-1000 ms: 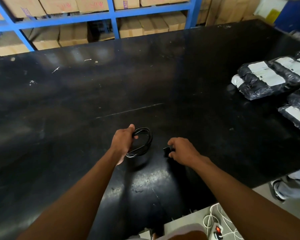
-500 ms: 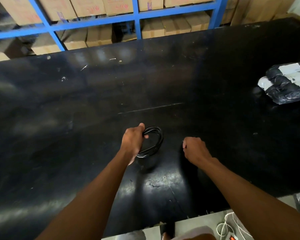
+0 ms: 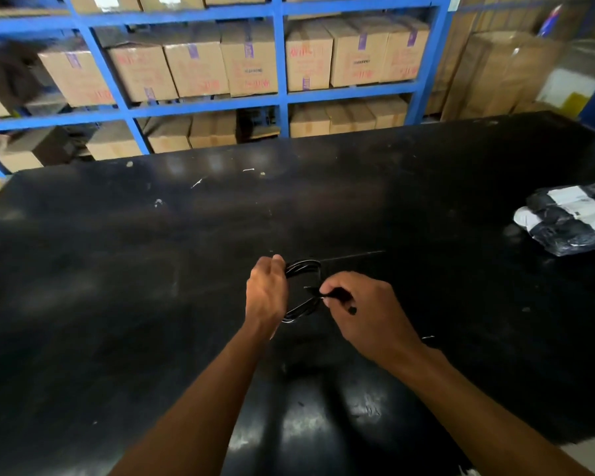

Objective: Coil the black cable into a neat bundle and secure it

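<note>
The black cable (image 3: 303,269) is wound into a small loop of several turns, held just above the black table (image 3: 117,304). My left hand (image 3: 267,293) grips the loop's left side. My right hand (image 3: 361,310) sits right beside the loop, pinching a thin black piece (image 3: 337,294) at the loop's right side; whether this is the cable's end or a tie is unclear. The lower strands of the loop run from my left palm toward my right fingers.
A pile of bagged black cable bundles with white labels (image 3: 571,218) lies at the table's right edge. Blue shelving (image 3: 282,97) with several cardboard boxes stands behind the table. Small white scraps dot the far tabletop.
My right hand has moved left from the table to the coil and now pinches a black piece against it. The camera has tilted up, showing more of the shelving.
</note>
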`<state>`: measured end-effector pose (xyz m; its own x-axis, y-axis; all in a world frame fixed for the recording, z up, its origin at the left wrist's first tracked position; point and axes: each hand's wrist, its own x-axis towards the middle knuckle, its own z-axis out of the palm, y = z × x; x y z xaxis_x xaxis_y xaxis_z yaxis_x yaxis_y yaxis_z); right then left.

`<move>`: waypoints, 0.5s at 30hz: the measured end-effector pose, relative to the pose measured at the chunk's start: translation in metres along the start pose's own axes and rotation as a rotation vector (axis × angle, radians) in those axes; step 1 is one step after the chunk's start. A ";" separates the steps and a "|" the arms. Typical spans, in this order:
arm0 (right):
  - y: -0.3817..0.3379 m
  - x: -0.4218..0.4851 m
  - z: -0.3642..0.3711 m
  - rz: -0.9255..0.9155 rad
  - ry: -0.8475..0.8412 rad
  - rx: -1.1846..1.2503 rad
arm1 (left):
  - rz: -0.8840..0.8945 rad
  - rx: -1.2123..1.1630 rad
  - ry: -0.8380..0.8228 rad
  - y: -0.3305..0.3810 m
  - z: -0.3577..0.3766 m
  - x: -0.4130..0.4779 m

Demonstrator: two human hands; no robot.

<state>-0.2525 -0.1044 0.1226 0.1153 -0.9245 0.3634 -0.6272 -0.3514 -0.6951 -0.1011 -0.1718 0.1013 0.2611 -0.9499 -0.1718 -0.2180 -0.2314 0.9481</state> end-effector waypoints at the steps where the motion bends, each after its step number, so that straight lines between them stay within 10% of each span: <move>1: -0.003 0.002 0.007 -0.002 0.001 -0.015 | 0.040 0.018 0.011 0.002 -0.005 0.000; 15: -0.017 0.017 0.035 -0.162 0.130 -0.470 | 0.122 -0.076 -0.250 0.010 -0.034 0.000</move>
<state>-0.2128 -0.1195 0.1191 0.1616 -0.8269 0.5387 -0.8913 -0.3567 -0.2801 -0.0710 -0.1665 0.1199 -0.0045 -0.9943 -0.1066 -0.1599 -0.1045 0.9816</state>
